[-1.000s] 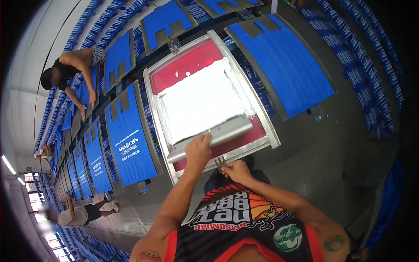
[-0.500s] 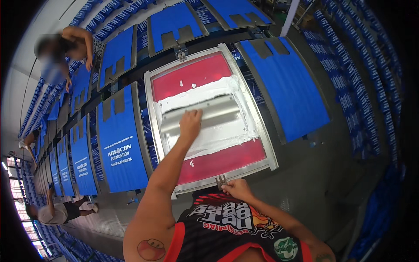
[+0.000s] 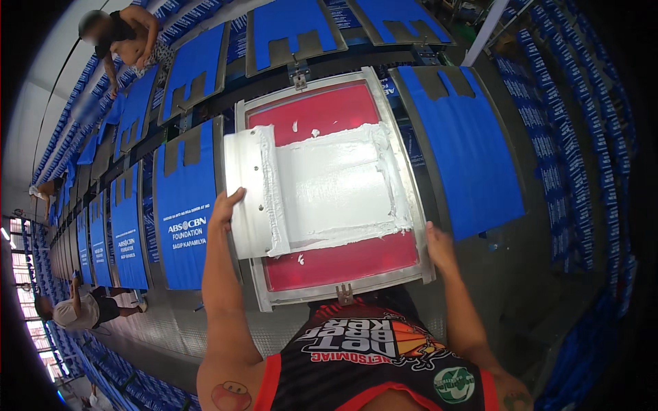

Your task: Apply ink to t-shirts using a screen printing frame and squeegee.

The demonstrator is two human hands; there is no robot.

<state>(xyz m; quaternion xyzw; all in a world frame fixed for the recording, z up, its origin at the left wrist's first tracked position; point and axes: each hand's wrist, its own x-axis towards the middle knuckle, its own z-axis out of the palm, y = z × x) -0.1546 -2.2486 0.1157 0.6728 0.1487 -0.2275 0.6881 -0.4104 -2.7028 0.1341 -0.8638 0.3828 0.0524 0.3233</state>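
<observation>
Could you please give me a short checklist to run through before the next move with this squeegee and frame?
1. Squeegee in hand: ok, the left hand grips it at the frame's left side.
2. Right hand holding the frame firmly: cannot tell; it is at the right rail, but its grip is partly hidden.
3. White paste all in one patch: not ok, small blobs sit apart on the red screen.
4. Pronged bracket at the near edge free of hands: ok.
5. Blue cloth right of the frame free of paste: ok, none visible.
6. Surface beneath the screen smooth: cannot tell, hidden.
</observation>
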